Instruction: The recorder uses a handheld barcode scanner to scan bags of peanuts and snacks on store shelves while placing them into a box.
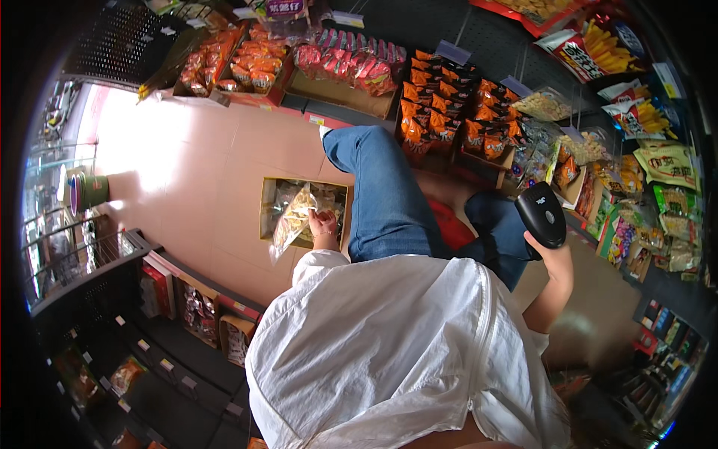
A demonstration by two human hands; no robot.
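My left hand [323, 223] is at the right part of an open cardboard box [263, 216] on the floor, its fingers closed on a clear plastic snack bag [287, 224] with pale pieces inside. The bag slants over the box, its lower end reaching past the box's near edge. More clear bags show in the box beneath it. On the right, my right hand [547, 252] grips a black handheld barcode scanner [542, 216] over my knee; its handle is mostly hidden.
Shelves of packaged snacks in open display cartons [336, 100] curve along the far side and right. A dark shelf [168, 359] stands at lower left. Green and purple buckets [90, 192] are at the left. A red object [449, 224] lies between my legs.
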